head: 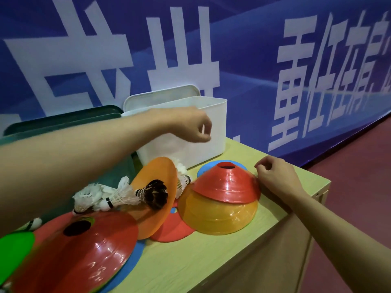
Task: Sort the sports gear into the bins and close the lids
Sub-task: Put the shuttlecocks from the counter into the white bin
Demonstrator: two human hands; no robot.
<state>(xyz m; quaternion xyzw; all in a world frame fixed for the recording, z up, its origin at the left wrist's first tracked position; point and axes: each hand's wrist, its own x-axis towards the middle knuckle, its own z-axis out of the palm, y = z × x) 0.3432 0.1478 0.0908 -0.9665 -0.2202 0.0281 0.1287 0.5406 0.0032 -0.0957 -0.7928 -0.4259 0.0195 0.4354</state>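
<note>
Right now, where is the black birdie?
In the head view, the black shuttlecock lies left of centre on the tilted orange disc cone, beside the white shuttlecocks, in front of the white bin.

Bright even indoor light, glare on red cone [227, 183], wide-angle bending, blurred near edges

glossy plastic cones [226, 185], matt wood table [211, 256]

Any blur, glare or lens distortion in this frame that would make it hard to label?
Head view: the left forearm and the near red cone are smeared by motion blur; glare streaks sit on that cone and on the stacked red cone; wide-angle distortion bends the banner and the table edge; the left hand over the white bin is slightly soft.
</note>
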